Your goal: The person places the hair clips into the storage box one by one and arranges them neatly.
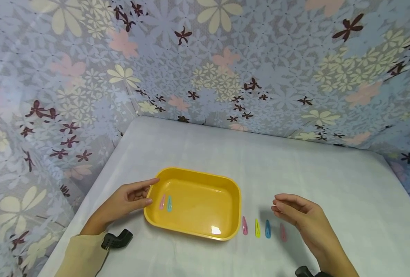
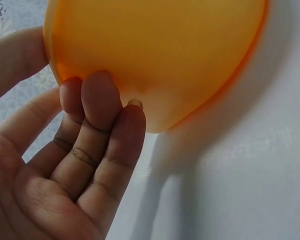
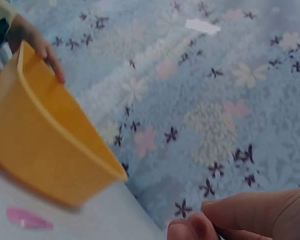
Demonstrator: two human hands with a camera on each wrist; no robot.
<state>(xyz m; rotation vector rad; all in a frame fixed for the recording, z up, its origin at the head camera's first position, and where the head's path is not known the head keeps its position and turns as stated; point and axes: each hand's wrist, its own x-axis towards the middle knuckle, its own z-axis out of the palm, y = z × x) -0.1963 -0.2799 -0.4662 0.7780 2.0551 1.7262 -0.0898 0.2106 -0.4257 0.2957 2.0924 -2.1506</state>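
A yellow tray sits on the table, with a pink hair clip and a teal hair clip inside near its left end. My left hand grips the tray's left end; in the left wrist view, fingers curl against its outer wall. To the right of the tray lie a pink hair clip, a yellow one, a blue one and another pink one. Above this row's right end is my right hand, fingertips close to the thumb; I cannot tell whether they pinch anything.
A white cloth covers the table. Flower-patterned fabric rises behind it and along the left side. Dark wrist devices show on the left wrist and at the bottom edge by the right wrist.
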